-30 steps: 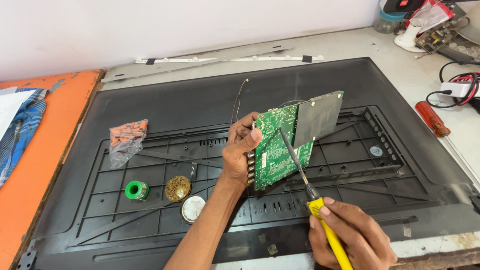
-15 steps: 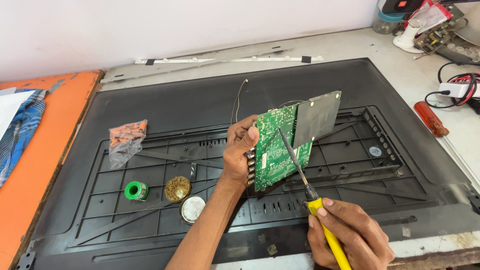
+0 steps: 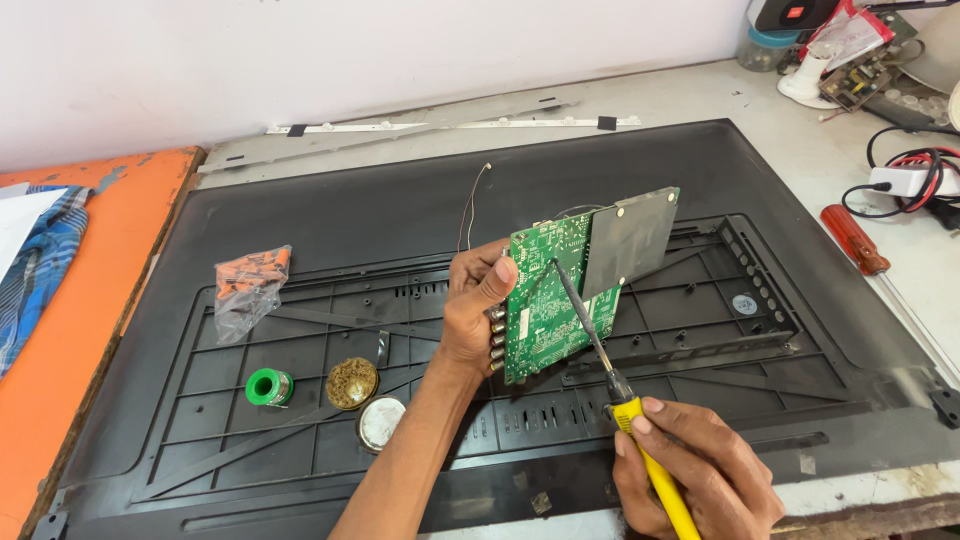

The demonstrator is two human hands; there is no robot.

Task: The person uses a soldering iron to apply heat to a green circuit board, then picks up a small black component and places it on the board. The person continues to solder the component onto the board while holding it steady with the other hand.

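- Centre blocked: green circuit board (image 3: 545, 305) held tilted above black back panel (image 3: 400, 210) by left hand (image 3: 475, 300); soldering iron (image 3: 610, 375), gripped by right hand (image 3: 690, 470), laid across it.
- Lower left cluttered: green solder spool (image 3: 268, 386), brass tin (image 3: 352, 383), round lid (image 3: 381, 421) packed close.
- Plastic bag (image 3: 245, 285) lies further up on the left.
- Open passage left along smooth upper panel strip, behind board.
- Right edge: red screwdriver (image 3: 853, 240), cables (image 3: 915, 175) on bench.

circuit board (image 3: 545, 305): 1 | soldering iron (image 3: 640, 440): 1 | round tins (image 3: 353, 383): 2 | screwdriver (image 3: 855, 240): 1
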